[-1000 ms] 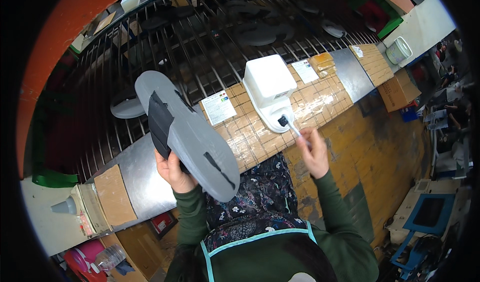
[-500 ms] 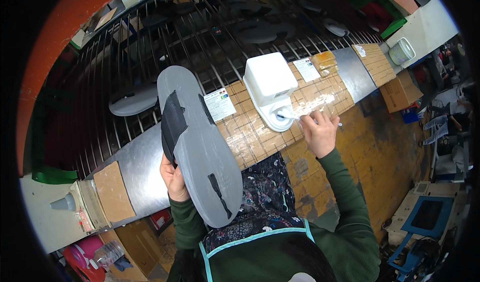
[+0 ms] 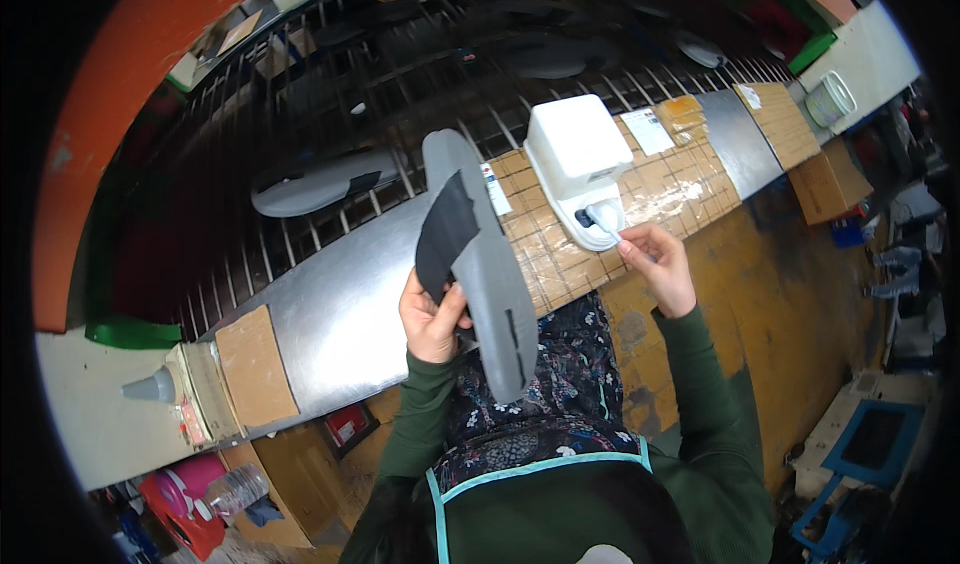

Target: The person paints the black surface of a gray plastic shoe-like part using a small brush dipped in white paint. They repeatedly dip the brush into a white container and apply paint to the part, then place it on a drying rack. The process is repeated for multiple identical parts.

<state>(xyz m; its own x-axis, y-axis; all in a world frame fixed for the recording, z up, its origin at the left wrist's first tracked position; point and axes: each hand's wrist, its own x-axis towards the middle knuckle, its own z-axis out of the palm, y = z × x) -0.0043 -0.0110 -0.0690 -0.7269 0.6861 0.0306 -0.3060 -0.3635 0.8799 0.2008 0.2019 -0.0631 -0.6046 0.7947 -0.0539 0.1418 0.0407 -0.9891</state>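
Observation:
My left hand (image 3: 430, 322) grips a large grey sandal sole (image 3: 492, 279) by its side, near a wide black strap (image 3: 448, 229). The sole is held up off the bench and tilted, partly edge-on to me, with a dark slot toward its near end. In my right hand (image 3: 662, 269), thumb and fingers pinch the thin end of a small white applicator (image 3: 606, 222), perhaps a brush. Its wider head is over the cup-like front of a white dispenser (image 3: 585, 142), beside a dark opening. Whether the head touches the rim, I cannot tell.
Beyond the bench, a rack of metal rods (image 3: 400, 154) carries several grey soles, one of them (image 3: 320, 186) at left. Cardboard under clear film (image 3: 660, 196) covers part of the metal bench top (image 3: 350, 304). An amber block (image 3: 684, 116) and a white bucket (image 3: 829, 101) stand farther right.
The view has shifted, so the bench appears farther right. My left hand has turned the sole more edge-on. The applicator has come up from the dispenser's cup, uncovering the dark opening.

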